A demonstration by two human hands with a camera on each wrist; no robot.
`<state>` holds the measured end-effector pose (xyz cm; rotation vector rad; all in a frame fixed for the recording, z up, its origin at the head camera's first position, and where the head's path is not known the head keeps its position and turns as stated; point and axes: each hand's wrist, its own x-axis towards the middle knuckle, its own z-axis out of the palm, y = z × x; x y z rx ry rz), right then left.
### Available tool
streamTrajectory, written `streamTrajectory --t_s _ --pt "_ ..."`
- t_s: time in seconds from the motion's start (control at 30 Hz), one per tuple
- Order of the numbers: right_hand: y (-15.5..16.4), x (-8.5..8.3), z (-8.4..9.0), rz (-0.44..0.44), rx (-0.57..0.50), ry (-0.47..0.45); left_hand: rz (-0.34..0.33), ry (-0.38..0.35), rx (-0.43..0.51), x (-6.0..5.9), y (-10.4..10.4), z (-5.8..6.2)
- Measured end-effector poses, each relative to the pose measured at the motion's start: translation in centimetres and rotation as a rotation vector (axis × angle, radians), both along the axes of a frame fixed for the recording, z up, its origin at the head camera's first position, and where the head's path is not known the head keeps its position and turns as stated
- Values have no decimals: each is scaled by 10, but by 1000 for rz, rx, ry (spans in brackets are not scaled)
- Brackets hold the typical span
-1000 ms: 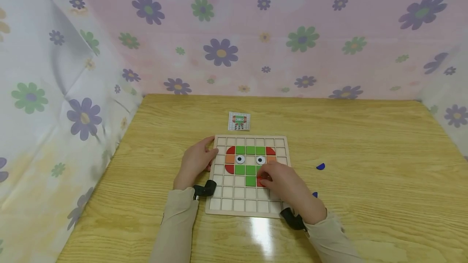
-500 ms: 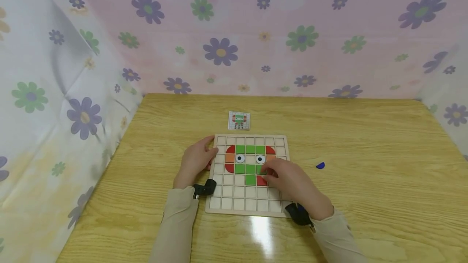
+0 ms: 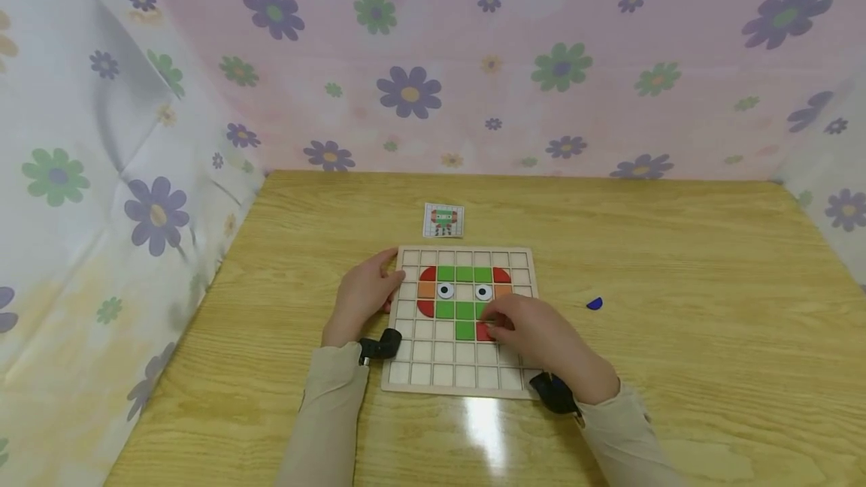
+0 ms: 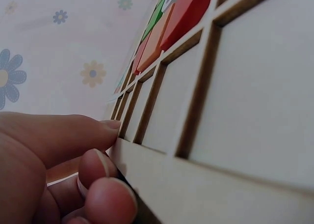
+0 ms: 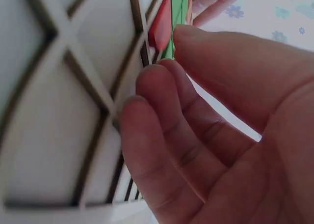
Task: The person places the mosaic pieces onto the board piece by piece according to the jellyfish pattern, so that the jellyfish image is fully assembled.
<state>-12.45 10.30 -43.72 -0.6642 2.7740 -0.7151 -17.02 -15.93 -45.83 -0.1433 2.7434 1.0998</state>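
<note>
Left hand (image 3: 364, 294) pinches gridded wooden board (image 3: 443, 376) | right hand (image 3: 540, 331) at red tile (image 3: 483, 331), grip unclear

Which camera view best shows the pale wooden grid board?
The head view: nearly the whole pale wooden grid board shows, though the right hand covers part. Both wrist views show only close, slanted parts: cells and some border.

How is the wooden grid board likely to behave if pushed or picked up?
The wooden grid board is probably stiff, as its rim looks straight. It would likely slide rather than tip, lying flat on the shiny table. If tilted, the green pieces might drop out of their open cells.
</note>
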Motion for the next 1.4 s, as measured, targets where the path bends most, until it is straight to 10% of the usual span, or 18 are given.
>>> streamTrajectory --t_s 0.97,1.4 --pt "71 -17 3 -86 50 -238 9 -24 13 0 -1 -1" --pt "67 -18 3 -102 92 -105 1 3 12 0 0 -1"
